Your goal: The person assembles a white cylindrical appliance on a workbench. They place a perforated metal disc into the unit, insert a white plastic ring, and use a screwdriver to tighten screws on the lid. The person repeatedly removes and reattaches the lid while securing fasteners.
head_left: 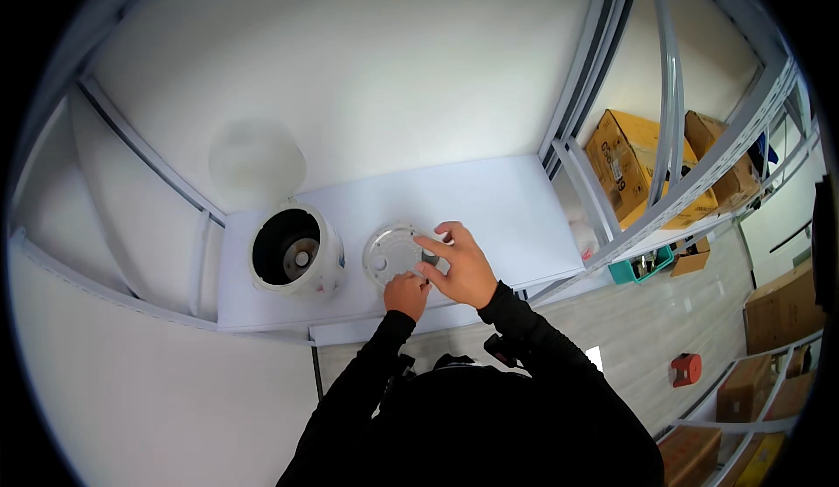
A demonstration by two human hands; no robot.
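A round, silvery lid plate (395,248) with a hole near its left side lies on the white tabletop in front of me. My left hand (407,296) is closed at its near edge, fingertips pressed on the rim. Over the plate's right side, my right hand (466,267) has thumb and index finger on either side of a small grey part (429,258); its other fingers are lifted. Whether that part is fixed to the plate cannot be made out. Left of the plate stands a white rice cooker (330,255), its dark inside showing, its pale lid (257,164) raised.
The white table (498,199) meets a pale wall behind. Grey metal shelving (603,242) frames the right side, with a yellow carton (622,168) on it. A teal basket (622,271) and a red stool (686,369) are farther right.
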